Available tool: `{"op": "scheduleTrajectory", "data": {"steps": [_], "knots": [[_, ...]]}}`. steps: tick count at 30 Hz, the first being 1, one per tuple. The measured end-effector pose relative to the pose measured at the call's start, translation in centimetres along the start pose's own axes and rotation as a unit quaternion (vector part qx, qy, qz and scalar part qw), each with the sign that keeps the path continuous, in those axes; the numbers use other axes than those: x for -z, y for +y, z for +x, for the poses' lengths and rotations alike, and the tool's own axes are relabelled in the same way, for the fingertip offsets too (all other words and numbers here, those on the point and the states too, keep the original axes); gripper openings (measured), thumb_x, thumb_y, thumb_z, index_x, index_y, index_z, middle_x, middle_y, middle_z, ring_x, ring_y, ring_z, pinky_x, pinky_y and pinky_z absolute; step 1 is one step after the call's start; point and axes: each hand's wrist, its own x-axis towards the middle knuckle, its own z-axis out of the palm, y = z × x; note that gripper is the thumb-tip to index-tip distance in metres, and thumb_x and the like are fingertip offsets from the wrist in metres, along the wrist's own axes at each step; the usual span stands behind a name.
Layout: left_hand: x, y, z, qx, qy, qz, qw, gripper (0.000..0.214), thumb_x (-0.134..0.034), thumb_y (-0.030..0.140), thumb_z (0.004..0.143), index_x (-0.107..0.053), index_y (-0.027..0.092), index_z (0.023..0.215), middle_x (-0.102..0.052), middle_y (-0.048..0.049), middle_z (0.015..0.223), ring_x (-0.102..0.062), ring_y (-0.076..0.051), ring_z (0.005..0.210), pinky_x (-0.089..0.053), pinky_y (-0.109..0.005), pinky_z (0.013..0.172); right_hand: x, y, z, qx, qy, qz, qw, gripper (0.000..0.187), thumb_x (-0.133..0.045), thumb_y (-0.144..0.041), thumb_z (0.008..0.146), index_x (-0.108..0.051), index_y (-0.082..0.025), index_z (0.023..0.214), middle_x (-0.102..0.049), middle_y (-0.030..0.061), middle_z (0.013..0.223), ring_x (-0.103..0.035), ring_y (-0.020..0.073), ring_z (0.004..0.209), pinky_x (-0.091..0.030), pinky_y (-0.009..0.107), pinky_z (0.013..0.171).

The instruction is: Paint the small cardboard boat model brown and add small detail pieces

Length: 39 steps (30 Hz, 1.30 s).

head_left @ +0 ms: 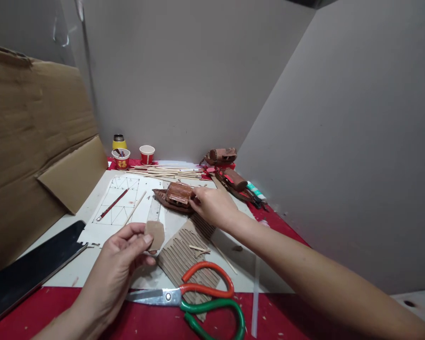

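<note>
Between the thumb and fingers of my left hand point(125, 257) is a small cardboard piece point(155, 234) with trimmed corners. My right hand point(212, 205) reaches across to the stern end of a brown model boat point(177, 194) with a rounded cabin roof. Its fingers are closed at that end of the boat, and the fingertips are partly hidden. Just below lies a sheet of corrugated cardboard point(184, 248) with bits of stick on it. Scissors point(168, 296) with one orange and one green handle rest near the front, beside my left hand.
On the left are a dark phone point(35, 269), a drawn paper plan point(106, 208) with a red pencil point(112, 204), and a large cardboard box point(31, 123). Wooden sticks point(170, 172) and two paper cups point(147, 155) stand behind. More model boats point(233, 180) are at the back right.
</note>
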Motion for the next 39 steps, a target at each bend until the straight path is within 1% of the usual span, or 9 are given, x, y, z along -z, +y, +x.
{"op": "scheduleTrajectory", "data": {"steps": [12, 20, 22, 24, 26, 29, 31, 34, 39], "knots": [[-0.3, 0.1, 0.1, 0.002, -0.001, -0.001, 1.0, 0.026, -0.088, 0.028, 0.066, -0.072, 0.018, 0.084, -0.069, 0.0025, 0.07, -0.06, -0.007, 0.054, -0.054, -0.017, 0.052, -1.2, 0.5, 0.3, -0.01, -0.003, 0.027, 1.0, 0.021, -0.049, -0.025, 0.092, -0.068, -0.015, 0.093, -0.075, 0.0143, 0.095, -0.07, 0.0247, 0.083, -0.043, 0.03, 0.07], [-0.4, 0.5, -0.4, -0.013, 0.004, -0.011, 1.0, 0.027, -0.089, 0.023, 0.063, -0.071, 0.016, 0.082, -0.069, 0.0025, 0.069, -0.063, -0.009, 0.056, -0.055, -0.017, 0.053, 2.6, -0.9, -2.5, -0.007, 0.043, 0.168, 0.985, 0.016, -0.051, -0.019, 0.091, -0.066, -0.014, 0.093, -0.073, 0.0094, 0.086, -0.066, 0.0182, 0.076, -0.047, 0.028, 0.069], [-0.3, 1.0, -0.5, -0.036, 0.009, -0.009, 0.999, 0.028, -0.089, 0.022, 0.063, -0.07, 0.016, 0.082, -0.07, 0.0018, 0.071, -0.064, -0.01, 0.057, -0.056, -0.019, 0.055, 3.6, -2.6, -4.3, 0.069, 0.01, 0.249, 0.966, 0.013, -0.054, -0.019, 0.09, -0.066, -0.018, 0.094, -0.072, 0.0017, 0.083, -0.065, 0.0121, 0.071, -0.049, 0.022, 0.066], [-0.2, 1.4, -0.5, -0.07, 0.022, 0.0, 0.997, 0.029, -0.088, 0.022, 0.062, -0.069, 0.016, 0.083, -0.072, 0.0009, 0.076, -0.065, -0.01, 0.061, -0.058, -0.02, 0.057, 4.3, -3.9, -5.8, 0.227, -0.112, 0.391, 0.885, 0.018, -0.061, -0.021, 0.087, -0.067, -0.019, 0.104, -0.072, 0.0003, 0.081, -0.064, 0.0113, 0.068, -0.049, 0.021, 0.064], [-0.1, 1.8, -0.4, -0.1, 0.036, 0.012, 0.994, 0.03, -0.089, 0.021, 0.061, -0.067, 0.016, 0.081, -0.072, 0.0012, 0.076, -0.066, -0.011, 0.062, -0.058, -0.02, 0.06, 4.4, -4.2, -7.0, 0.249, -0.091, 0.427, 0.865, 0.02, -0.06, -0.023, 0.089, -0.067, -0.017, 0.106, -0.072, 0.0026, 0.081, -0.063, 0.0126, 0.069, -0.049, 0.024, 0.066], [-0.1, 1.7, -0.1, -0.121, 0.045, 0.024, 0.991, 0.031, -0.089, 0.02, 0.059, -0.064, 0.016, 0.077, -0.071, 0.0017, 0.073, -0.067, -0.011, 0.064, -0.058, -0.02, 0.061, 4.0, -3.3, -8.6, 0.191, -0.04, 0.365, 0.911, 0.014, -0.055, -0.025, 0.092, -0.066, -0.016, 0.092, -0.07, 0.005, 0.079, -0.061, 0.0144, 0.068, -0.046, 0.026, 0.066], [0.0, 1.5, 0.2, -0.128, 0.047, 0.03, 0.99, 0.032, -0.088, 0.019, 0.059, -0.063, 0.016, 0.078, -0.071, 0.0011, 0.073, -0.069, -0.012, 0.065, -0.058, -0.02, 0.062, 3.6, -2.7, -10.1, 0.195, -0.104, 0.296, 0.929, 0.015, -0.055, -0.028, 0.093, -0.065, -0.017, 0.088, -0.068, 0.0054, 0.079, -0.06, 0.0156, 0.068, -0.045, 0.027, 0.064], [0.1, 1.1, 0.8, -0.151, 0.057, 0.04, 0.986, 0.039, -0.087, 0.018, 0.059, -0.065, 0.017, 0.09, -0.073, 0.0009, 0.074, -0.071, -0.013, 0.065, -0.058, -0.022, 0.062, 2.8, -2.6, -12.7, 0.235, -0.159, 0.22, 0.933, 0.016, -0.056, -0.03, 0.092, -0.064, -0.017, 0.098, -0.069, 0.0093, 0.092, -0.064, 0.0208, 0.082, -0.047, 0.031, 0.072], [0.7, 0.6, 2.0, -0.185, 0.084, 0.074, 0.976, 0.052, -0.086, 0.019, 0.059, -0.068, 0.019, 0.107, -0.073, 0.0015, 0.076, -0.072, -0.014, 0.068, -0.058, -0.023, 0.066, 1.4, -3.2, -14.8, 0.241, -0.136, 0.158, 0.948, 0.028, -0.049, -0.008, 0.086, -0.061, -0.013, 0.111, -0.066, 0.0122, 0.101, -0.064, 0.0237, 0.089, -0.048, 0.034, 0.076]]}}
